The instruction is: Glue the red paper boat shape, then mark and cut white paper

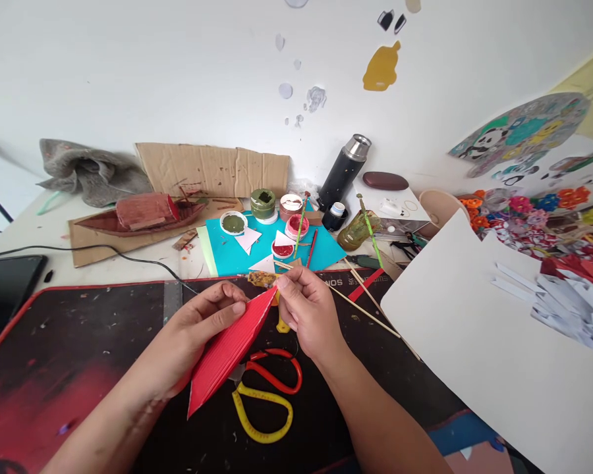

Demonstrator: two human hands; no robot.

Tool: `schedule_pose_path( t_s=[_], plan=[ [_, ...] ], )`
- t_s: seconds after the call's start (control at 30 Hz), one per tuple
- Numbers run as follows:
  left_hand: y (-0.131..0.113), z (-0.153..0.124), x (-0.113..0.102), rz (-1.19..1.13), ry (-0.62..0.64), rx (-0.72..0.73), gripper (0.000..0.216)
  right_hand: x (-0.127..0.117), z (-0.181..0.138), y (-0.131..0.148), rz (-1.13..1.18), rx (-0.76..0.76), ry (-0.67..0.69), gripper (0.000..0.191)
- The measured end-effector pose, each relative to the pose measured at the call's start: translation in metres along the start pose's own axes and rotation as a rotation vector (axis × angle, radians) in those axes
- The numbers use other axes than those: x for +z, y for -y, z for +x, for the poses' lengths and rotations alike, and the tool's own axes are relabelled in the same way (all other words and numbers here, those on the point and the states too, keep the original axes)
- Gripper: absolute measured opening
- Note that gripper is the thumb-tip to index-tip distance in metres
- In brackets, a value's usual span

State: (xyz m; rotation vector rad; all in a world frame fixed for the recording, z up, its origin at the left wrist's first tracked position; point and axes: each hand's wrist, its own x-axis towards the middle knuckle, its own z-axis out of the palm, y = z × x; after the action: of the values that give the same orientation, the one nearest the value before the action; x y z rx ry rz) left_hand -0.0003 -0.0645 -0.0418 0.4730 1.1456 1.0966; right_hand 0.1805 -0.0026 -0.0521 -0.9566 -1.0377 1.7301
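Note:
Both of my hands hold a piece of red corrugated cardboard [234, 345], tilted above a black desk mat [128, 342]. My left hand [210, 322] grips its left side, thumb on the ridged face. At the upper right corner, my right hand [309, 303] pinches the tip between thumb and fingers. Beneath the cardboard lies a pair of scissors [269, 395] with one red and one yellow handle; their blades are mostly hidden. Part of a small yellow object [282, 322] shows behind my right hand.
A red model boat [143, 214] rests on cardboard at the back left. Open paint jars [263, 205] and white paper triangles stand on a blue sheet [222, 253]. A black thermos [343, 171] leans at the wall. Thin sticks [370, 319] and a large white sheet [494, 342] lie right.

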Motion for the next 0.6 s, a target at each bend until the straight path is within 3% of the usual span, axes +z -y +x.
schedule_pose_path(
  t_s=[0.4,0.6],
  plan=[
    [-0.0008,0.0005,0.0008,-0.06,0.012,-0.088,0.042,0.0016,-0.001,-0.0017,0.018,0.003,-0.003,0.04],
    [-0.0019,-0.001,0.0029,-0.058,-0.014,-0.076,0.046,-0.0032,0.0033,-0.0009,0.031,-0.02,-0.077,0.039]
  ],
)
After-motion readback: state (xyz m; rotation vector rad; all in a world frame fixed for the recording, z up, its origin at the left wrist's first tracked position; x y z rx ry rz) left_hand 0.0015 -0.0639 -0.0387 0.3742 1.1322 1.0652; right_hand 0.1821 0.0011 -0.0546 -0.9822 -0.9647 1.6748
